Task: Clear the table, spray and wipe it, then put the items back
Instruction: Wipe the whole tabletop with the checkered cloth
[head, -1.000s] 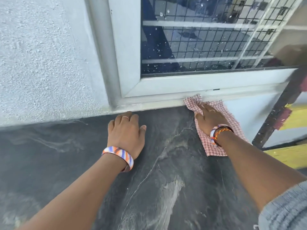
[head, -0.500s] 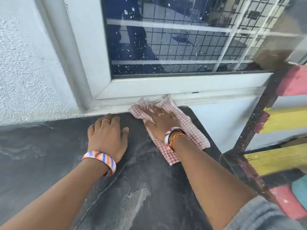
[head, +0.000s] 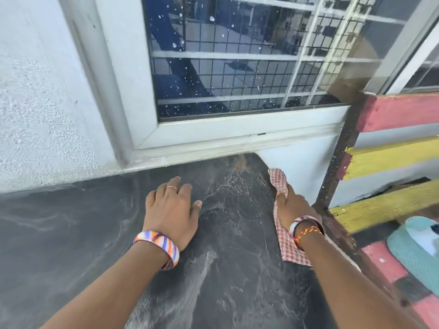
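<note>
A dark marbled stone table (head: 225,269) runs along the wall under a window. My left hand (head: 172,211) rests flat on the tabletop, fingers together, holding nothing. My right hand (head: 293,206) presses a red-and-white checked cloth (head: 288,248) against the table's right edge, near the far corner. Part of the cloth sticks up beyond my fingers and part trails back under my wrist. No other items lie on the visible tabletop.
A white window frame (head: 237,129) with a metal grille stands right behind the table. To the right is a bench of pink and yellow slats (head: 389,162), with a teal woven item (head: 413,255) on it. Rough white wall (head: 42,115) at the left.
My right hand has slid the cloth from the back edge under the window over to the table's right edge. My left hand stays planted in the same spot.
</note>
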